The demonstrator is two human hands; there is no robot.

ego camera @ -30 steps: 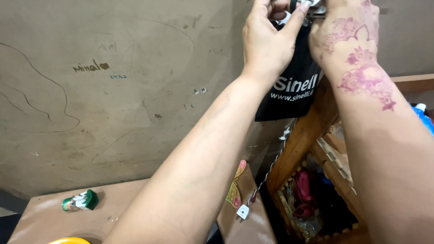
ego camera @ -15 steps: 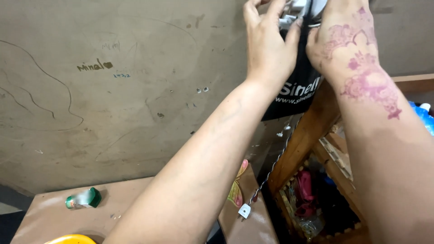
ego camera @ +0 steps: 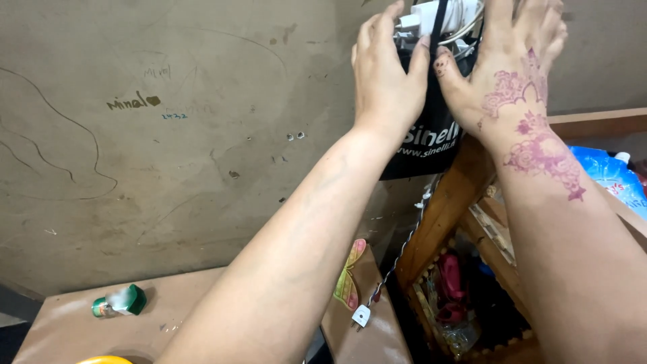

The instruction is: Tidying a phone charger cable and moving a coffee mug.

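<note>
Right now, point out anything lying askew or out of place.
A small green-capped bottle lies tipped on its side on the brown table. A loose cord with a white plug dangles below the black bag.

I see a scuffed tan wall with pen scribbles across the back. Low at the left, a small green-capped bottle lies on its side on a brown table. A butterfly sticker shows on the table's right edge. A wooden rack leans beside it, near a blue plastic packet.
</note>
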